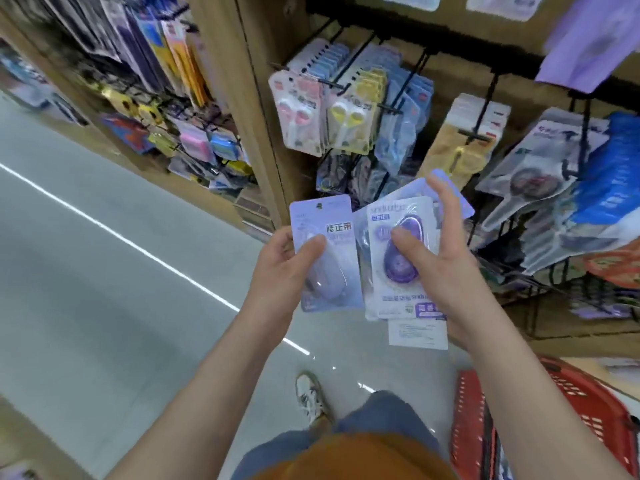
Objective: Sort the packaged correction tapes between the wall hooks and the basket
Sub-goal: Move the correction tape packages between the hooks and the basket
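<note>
Head view.
- Left hand: grips one lavender correction-tape pack, thumb across its front, fingers behind.
- Right hand: holds a fanned stack of packs, thumb on the top purple blister, fingers behind.
- Both lots sit side by side in front of the wall hooks, hiding the lower hooks.
- On the hooks: pink scissors packs, yellow scissors packs, blue packs.
- Red basket: lower right, partly covered by the right forearm.
- White shoe on grey floor.

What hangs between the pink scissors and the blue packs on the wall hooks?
A pack of yellow scissors hangs between the pink scissors and the blue packs; the head view shows it.
</note>
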Available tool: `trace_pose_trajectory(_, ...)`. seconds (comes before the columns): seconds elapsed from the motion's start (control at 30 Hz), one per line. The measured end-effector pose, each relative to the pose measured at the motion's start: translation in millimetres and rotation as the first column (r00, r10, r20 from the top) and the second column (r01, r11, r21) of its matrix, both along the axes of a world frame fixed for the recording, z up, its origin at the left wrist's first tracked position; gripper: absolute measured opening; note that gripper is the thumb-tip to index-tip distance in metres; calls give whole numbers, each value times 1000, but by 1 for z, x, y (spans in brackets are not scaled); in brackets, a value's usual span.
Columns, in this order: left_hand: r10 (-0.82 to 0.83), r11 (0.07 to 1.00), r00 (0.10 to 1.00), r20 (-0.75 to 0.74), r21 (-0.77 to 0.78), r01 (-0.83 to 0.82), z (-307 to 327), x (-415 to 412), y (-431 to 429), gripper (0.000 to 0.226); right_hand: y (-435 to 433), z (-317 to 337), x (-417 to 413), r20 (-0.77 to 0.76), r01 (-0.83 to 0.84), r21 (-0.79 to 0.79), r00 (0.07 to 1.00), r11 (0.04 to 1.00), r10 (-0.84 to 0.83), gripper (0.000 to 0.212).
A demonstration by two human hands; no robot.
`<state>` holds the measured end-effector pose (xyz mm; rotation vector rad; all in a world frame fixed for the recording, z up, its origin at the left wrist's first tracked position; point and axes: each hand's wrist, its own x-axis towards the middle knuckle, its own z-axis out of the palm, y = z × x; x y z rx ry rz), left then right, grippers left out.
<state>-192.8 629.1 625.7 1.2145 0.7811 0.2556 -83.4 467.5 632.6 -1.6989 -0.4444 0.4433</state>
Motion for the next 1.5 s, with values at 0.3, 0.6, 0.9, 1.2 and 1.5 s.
trace_pose_trajectory(0.3, 36, 999, 997, 64, -41, -33, 17, 20, 81, 23, 81, 15, 27, 117, -192, -121, 971, 974, 206, 28)
trace_pose_trajectory(0.6, 7, 997, 989, 146, 76, -19, 40, 85, 135, 30, 140, 32, 84, 129, -299, -86, 943, 950, 308, 27)
trace_pose_trajectory(0.9, -96, 990, 974, 204, 119, 73, 54, 129, 173, 8, 182, 43, 117, 48, -298, -129, 951, 946, 306, 24)
trace_pose_trajectory(1.2, -337, 938, 909, 245, 170, 302, 64, 166, 228, 12, 220, 55, 125, 116, -165, -126, 977, 978, 180, 22)
trace_pose_trajectory(1.5, -502, 854, 797, 336, 342, 393, 116, 187, 275, 7, 262, 77, 103, 210, 22, -125, 978, 992, 4, 21)
